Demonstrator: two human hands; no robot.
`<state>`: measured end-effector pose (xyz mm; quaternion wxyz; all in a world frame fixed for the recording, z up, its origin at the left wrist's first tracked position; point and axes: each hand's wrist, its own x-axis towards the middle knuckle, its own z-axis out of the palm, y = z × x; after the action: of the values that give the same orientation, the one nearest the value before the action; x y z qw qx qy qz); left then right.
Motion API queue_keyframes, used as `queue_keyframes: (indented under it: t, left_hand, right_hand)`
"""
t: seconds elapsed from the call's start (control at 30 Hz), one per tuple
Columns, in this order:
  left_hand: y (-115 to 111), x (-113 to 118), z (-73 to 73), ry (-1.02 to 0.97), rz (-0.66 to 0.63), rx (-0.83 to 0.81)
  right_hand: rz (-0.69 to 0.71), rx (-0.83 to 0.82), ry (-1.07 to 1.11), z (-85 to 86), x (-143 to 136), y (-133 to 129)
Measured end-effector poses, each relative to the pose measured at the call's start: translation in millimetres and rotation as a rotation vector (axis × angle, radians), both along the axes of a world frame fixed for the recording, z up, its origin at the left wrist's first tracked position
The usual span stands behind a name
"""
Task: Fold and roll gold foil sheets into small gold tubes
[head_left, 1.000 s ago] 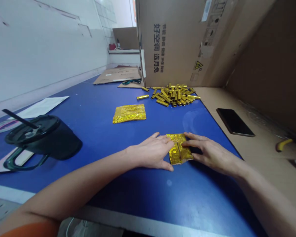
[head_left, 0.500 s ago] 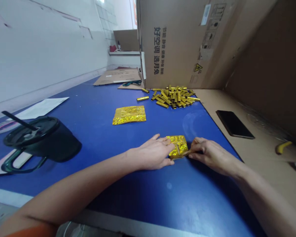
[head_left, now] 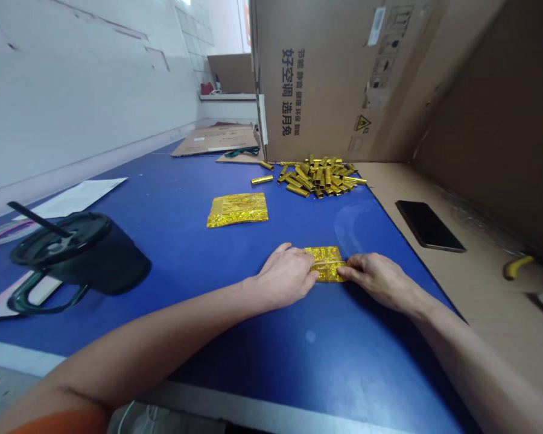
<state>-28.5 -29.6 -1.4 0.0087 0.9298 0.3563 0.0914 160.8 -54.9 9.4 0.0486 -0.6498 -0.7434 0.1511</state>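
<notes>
A small piece of shiny gold foil paper (head_left: 327, 272) lies on the blue table between my hands, with a fold running across it. My left hand (head_left: 286, 274) grips its left edge, fingers bent and the thumb near the front corner. At the right edge, my right hand (head_left: 380, 278) pinches the paper between thumb and curled fingers. The parts of the paper beneath my fingers are hidden. Beyond my left hand rests a flat stack of gold foil sheets (head_left: 238, 210), touched by neither hand.
A heap of rolled gold foil pieces (head_left: 319, 178) lies against a large cardboard box (head_left: 330, 84). A dark mug with a straw (head_left: 85, 256) stands at the left. On cardboard at the right are a phone (head_left: 429, 226) and a yellow object (head_left: 517, 267).
The lifted front flap of the foil paper now lies folded flat over it. My right hand has shifted slightly up and left; my left fingers have drawn in from flat to bent.
</notes>
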Motion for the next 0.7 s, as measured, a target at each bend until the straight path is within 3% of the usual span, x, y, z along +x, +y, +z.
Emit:
queue_keyframes:
  t: [0.3,0.7]
  left_hand:
    - [-2.9,1.7,-0.7,-0.023,0.058,0.080]
    - [0.6,0.5,-8.1,0.067,-0.087,0.152]
  right_hand:
    - [-0.068,0.036,-0.098,-2.2,-5.3,1.4]
    - [-0.146,0.097,-0.108,-7.7,-4.2,0.8]
